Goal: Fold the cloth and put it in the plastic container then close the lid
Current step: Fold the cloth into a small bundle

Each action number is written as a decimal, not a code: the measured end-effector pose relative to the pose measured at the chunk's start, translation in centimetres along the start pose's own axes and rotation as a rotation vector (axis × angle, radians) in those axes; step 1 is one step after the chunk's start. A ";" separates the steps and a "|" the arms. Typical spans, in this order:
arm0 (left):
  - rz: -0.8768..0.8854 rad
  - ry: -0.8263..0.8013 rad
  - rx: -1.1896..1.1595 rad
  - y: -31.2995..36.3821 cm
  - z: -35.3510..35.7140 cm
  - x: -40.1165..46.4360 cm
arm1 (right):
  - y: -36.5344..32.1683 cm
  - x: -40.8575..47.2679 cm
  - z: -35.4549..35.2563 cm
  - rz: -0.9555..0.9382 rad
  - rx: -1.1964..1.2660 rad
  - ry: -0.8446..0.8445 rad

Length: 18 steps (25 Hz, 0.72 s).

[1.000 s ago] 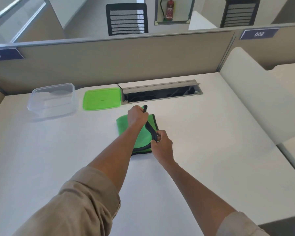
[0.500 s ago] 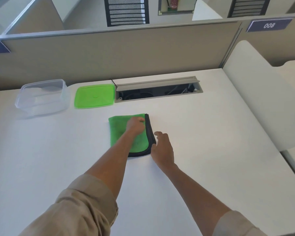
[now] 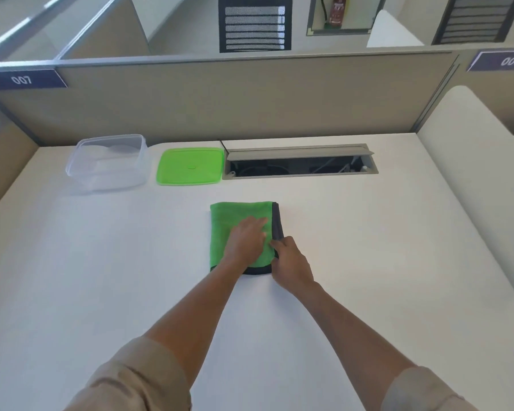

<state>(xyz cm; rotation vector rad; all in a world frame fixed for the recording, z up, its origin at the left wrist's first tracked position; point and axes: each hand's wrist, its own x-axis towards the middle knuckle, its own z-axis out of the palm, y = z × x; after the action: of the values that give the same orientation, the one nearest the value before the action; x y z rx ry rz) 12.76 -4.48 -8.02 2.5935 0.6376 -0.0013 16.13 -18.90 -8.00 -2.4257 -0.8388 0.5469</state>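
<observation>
A green cloth point(image 3: 229, 215) with a dark border lies folded into a rectangle at the middle of the white desk. My left hand point(image 3: 245, 241) rests flat on it, fingers spread and pointing right. My right hand point(image 3: 293, 262) is at the cloth's near right edge, with the thumb on the dark border and the fingers curled at the edge. The clear plastic container point(image 3: 107, 164) stands empty and open at the back left. Its green lid point(image 3: 190, 166) lies flat on the desk just to the right of it.
An open cable slot point(image 3: 300, 166) with a raised grey flap is set into the desk behind the cloth. A beige partition point(image 3: 220, 99) closes off the back. A white side panel point(image 3: 472, 173) bounds the right.
The raised dark edge has been laid down and the cloth now lies flat. My left hand went from gripping to pressing flat. My right hand let go, then came back to the right edge.
</observation>
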 end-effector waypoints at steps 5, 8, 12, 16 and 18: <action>0.123 0.217 0.119 -3.7 -0.8 -4.9 | 0.6 0.7 -1.9 -0.035 0.091 0.078; 0.168 0.236 0.193 -4.7 -1.7 -6.8 | 1.3 0.3 -2.0 -0.202 0.002 0.089; 0.206 0.152 0.260 -6.8 -1.6 -8.9 | 1.6 -0.6 -0.8 -0.373 -0.247 -0.001; 0.197 0.065 0.293 -7.2 -1.2 -9.6 | 1.6 -0.7 0.0 -0.390 -0.396 -0.029; 0.174 0.064 0.265 -7.0 -1.3 -9.3 | 1.7 -0.5 0.0 -0.394 -0.423 -0.030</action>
<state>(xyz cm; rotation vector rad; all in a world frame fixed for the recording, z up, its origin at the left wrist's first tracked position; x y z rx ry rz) 1.22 -2.54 -8.94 2.9083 0.4579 0.0575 16.49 -20.37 -8.86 -2.5126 -1.5302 0.2741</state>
